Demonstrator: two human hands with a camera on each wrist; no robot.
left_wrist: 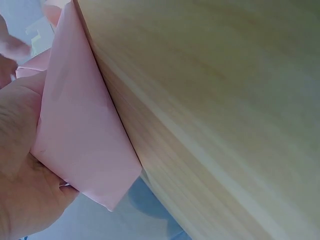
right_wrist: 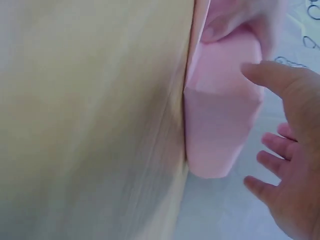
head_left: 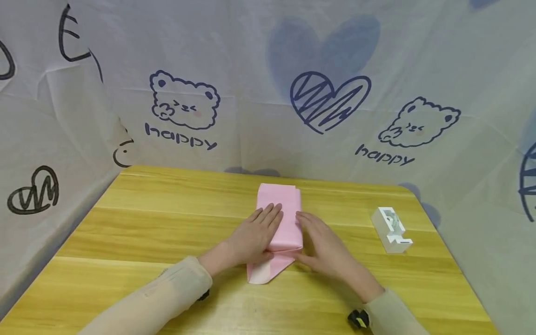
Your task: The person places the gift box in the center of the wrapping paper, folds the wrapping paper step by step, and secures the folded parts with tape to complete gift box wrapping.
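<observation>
nearest, two pale sleeves are reaching in over the wood-grained counter, a small dark device sitting at the right wrist. a pointed flap is sticking out from the near end of a pink paper-wrapped package, which is lying around the middle of the counter. the left hand is resting on the package's top, fingers straight; the right hand is spreading wide at its right side, thumb near the flap, gripping nothing; whether its fingertips are touching the paper i cannot tell. the step in hand is seemingly the folding of this near end, and the next move is probably calling for raising the flap snugly against it while the left hand is steadying the top, then for taping. off to the right, a white tape dispenser is standing well apart, showing no readable brand. behind the counter, a pale cloth is hanging, reading "happy" twice beneath bear drawings, with an e-like mark at upper left.
</observation>
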